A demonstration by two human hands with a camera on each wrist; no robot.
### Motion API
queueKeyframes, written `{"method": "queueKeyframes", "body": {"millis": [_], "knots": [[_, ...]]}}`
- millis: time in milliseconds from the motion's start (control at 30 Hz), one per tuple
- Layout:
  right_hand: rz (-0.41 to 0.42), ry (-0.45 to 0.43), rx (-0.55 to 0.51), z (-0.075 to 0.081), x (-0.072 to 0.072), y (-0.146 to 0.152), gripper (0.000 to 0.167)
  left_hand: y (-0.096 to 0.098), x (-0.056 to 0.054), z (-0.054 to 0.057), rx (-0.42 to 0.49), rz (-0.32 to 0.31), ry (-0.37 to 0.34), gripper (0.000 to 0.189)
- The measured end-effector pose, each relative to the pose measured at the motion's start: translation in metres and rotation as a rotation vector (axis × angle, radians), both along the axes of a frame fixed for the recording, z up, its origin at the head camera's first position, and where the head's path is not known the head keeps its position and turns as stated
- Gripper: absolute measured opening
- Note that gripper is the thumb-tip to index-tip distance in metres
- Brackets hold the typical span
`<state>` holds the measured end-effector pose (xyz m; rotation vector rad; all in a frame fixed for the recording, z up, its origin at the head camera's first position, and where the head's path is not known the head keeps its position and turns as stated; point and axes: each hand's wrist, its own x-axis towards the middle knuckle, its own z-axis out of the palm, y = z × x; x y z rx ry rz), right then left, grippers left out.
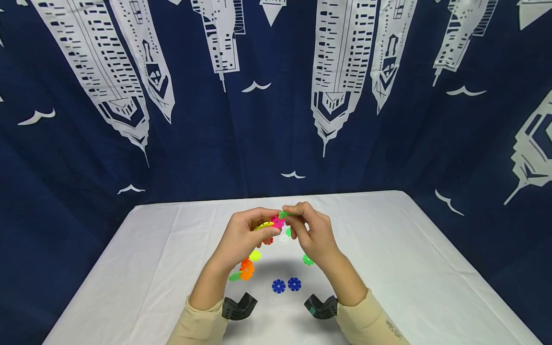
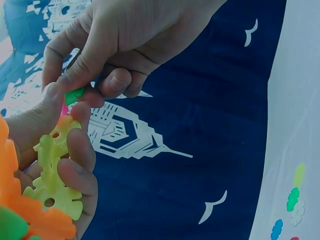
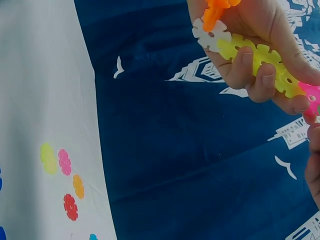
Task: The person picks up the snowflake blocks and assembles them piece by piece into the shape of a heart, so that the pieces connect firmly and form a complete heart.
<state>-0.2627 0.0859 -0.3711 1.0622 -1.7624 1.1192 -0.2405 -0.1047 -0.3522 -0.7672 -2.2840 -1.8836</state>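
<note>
Green plastic, shaped as a notched disc point(image 1: 283, 214), is pinched between the thumb and fingers of the right hand point(image 1: 314, 229) and is held at the edge of a pink disc point(image 1: 278, 223); whether the two are slotted together cannot be told. The pink disc is held at one end of a linked chain, which is gripped by the left hand point(image 1: 245, 229), its fingers curled round the yellow discs point(image 3: 262, 57). Farther along the chain, past the yellow, a white disc point(image 3: 210, 35) and an orange disc point(image 3: 214, 15) are joined on. Both hands are raised above the middle of the table. On the white tablecloth point(image 1: 388, 249), two blue discs point(image 1: 286, 285) are laid side by side on the near side, and a loose green disc point(image 1: 308, 259) is placed to their right, farther off. A red disc point(image 1: 268, 241) is partly hidden by the left hand. Black brackets point(image 1: 239, 309) are worn on both wrists, by beige sleeves point(image 1: 200, 323). The far side is closed off by a navy curtain point(image 1: 267, 139), printed with upside-down white skyscrapers point(image 1: 342, 62).
</note>
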Motion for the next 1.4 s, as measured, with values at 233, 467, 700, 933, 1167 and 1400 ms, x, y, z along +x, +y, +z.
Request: {"method": "queueKeyframes", "body": {"millis": [233, 467, 700, 933, 1167, 1400], "knots": [[0.013, -0.057, -0.001, 0.0, -0.001, 0.0, 0.033, 0.002, 0.0, -0.001, 0.019, 0.003, -0.008, 0.032], [0.003, -0.133, 0.043, 0.003, -0.001, 0.008, 0.03, 0.003, -0.002, -0.001, 0.01, -0.062, -0.096, 0.033], [0.005, -0.235, 0.075, 0.004, -0.002, 0.011, 0.033, -0.004, -0.005, -0.003, 0.051, -0.14, -0.16, 0.032], [-0.019, -0.488, 0.161, 0.004, -0.009, 0.021, 0.03, -0.011, -0.008, -0.001, 0.08, -0.095, -0.204, 0.03], [0.028, -0.838, 0.579, -0.02, -0.034, 0.046, 0.029, -0.014, -0.01, 0.001, 0.09, -0.06, -0.233, 0.032], [0.072, -1.066, 0.679, -0.059, -0.059, 0.062, 0.035, -0.015, -0.01, 0.0, 0.101, -0.032, -0.241, 0.034]]}}
